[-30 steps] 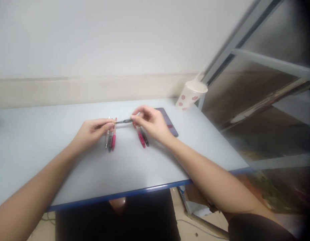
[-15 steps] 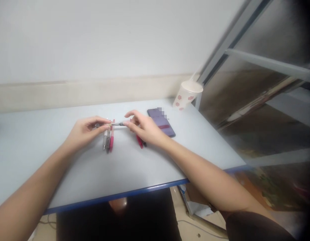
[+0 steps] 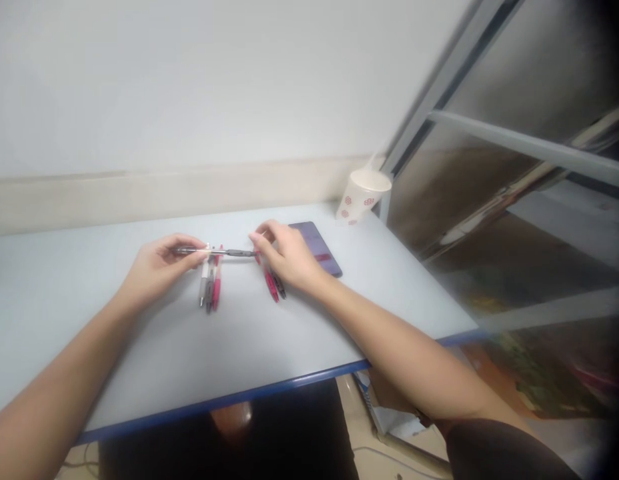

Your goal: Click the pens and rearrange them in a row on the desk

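Observation:
My left hand [image 3: 159,263] pinches a clear-barrelled pen [image 3: 234,253] with a dark grip, holding it level above the table. The pen's dark end points right, towards my right hand [image 3: 287,257]. The thumb and index finger of that hand are drawn close together over another pair of pens; whatever lies between them is hidden. Below it a red pen [image 3: 271,283] and a dark pen [image 3: 279,285] lie partly covered. Under the held pen, a white-and-grey pen [image 3: 204,283], a grey pen [image 3: 210,287] and a pink pen [image 3: 217,283] lie side by side.
A dark phone [image 3: 317,248] lies just right of my right hand. Behind it, a white paper cup [image 3: 362,197] with red flower prints stands near the wall. The pale table [image 3: 189,360] has a blue front edge. A metal-framed rack [image 3: 489,133] rises on the right.
My right thumb has come off the held pen's end and drawn in towards the index finger. More of the held pen shows. The whole view has shifted slightly.

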The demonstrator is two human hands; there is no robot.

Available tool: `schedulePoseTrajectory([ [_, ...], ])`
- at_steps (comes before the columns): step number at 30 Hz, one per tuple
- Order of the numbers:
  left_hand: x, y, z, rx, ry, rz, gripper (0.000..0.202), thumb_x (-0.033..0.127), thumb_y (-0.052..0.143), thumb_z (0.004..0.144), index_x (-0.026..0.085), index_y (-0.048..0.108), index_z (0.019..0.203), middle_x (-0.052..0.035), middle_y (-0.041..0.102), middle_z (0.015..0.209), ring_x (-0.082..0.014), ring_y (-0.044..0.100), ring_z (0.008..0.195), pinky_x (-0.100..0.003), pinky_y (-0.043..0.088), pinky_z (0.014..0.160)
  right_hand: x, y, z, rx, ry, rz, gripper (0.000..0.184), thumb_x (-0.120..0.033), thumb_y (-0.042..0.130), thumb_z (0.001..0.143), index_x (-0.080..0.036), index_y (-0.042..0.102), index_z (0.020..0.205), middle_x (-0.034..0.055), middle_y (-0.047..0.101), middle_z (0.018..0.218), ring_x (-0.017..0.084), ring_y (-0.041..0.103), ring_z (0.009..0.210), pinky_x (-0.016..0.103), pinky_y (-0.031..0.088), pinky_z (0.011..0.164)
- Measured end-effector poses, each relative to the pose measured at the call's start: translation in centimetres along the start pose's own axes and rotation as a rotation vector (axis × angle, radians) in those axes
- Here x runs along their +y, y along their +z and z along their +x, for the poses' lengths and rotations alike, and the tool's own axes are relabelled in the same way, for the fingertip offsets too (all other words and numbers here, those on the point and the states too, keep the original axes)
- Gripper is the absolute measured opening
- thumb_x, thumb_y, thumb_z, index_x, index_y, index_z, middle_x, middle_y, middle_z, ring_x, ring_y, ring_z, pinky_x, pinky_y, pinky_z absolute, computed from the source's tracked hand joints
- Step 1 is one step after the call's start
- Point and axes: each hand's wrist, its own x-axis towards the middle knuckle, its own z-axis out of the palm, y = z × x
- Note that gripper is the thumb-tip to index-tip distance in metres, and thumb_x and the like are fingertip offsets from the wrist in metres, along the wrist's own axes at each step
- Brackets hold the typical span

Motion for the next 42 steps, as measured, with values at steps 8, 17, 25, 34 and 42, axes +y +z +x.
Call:
schedulePoseTrajectory([
  [8,-0.9,-0.4,0.3,0.015,0.0,-0.073,0.032,0.046,0.089,0.076,0.023,0.071,0.088,-0.0042,0.075,0.083,-0.0208,0.072,0.078,-0.032,0.059,0.073,-0.3,0.8,-1.0,-0.131,-0.151,0.133,0.029,-0.044,0.053,0.106,-0.022,0.064,0.091,0.0025,0.07,0.085,0.018,0.061,0.078,0.032,0.046,0.079],
  [17,0.3,0.3,-0.2,-0.019,0.017,-0.06,0.034,0.044,0.093,0.071,0.02,0.07,0.081,-0.0055,0.076,0.082,-0.0191,0.071,0.074,-0.031,0.057,0.068,0.2,-0.6,-0.4,-0.25,-0.16,0.049,0.023,-0.045,0.061,0.103,-0.022,0.065,0.097,-0.0005,0.067,0.078,0.016,0.059,0.068,0.03,0.042,0.071],
  [25,0.5,0.3,-0.3,-0.028,0.049,-0.039,0.042,0.054,0.093,0.069,0.021,0.069,0.076,-0.0064,0.076,0.083,-0.0228,0.073,0.08,-0.035,0.06,0.073,0.2,-0.2,-0.5,-0.22,-0.173,0.101,0.025,-0.042,0.069,0.098,-0.02,0.067,0.111,0.0022,0.071,0.094,0.015,0.062,0.074,0.028,0.046,0.075],
  [34,-0.1,0.1,-0.3,-0.091,0.198,0.034,0.038,0.055,0.085,0.081,0.022,0.067,0.078,-0.0057,0.076,0.083,-0.0227,0.073,0.08,-0.037,0.061,0.074,0.5,-0.6,-0.1,-0.233,-0.178,0.073,0.025,-0.043,0.068,0.099,-0.019,0.07,0.107,0.0022,0.071,0.087,0.016,0.062,0.077,0.028,0.044,0.075],
  [42,-1.4,0.2,-0.3,-0.167,0.529,0.501,0.025,0.041,0.06,0.103,0.024,0.077,0.112,-0.0048,0.077,0.096,-0.0223,0.072,0.09,-0.035,0.059,0.082,0.7,-0.1,-0.3,-0.225,-0.117,0.088,0.027,-0.046,0.068,0.099,-0.02,0.071,0.107,0.0023,0.073,0.089,0.016,0.06,0.074,0.029,0.044,0.074],
])
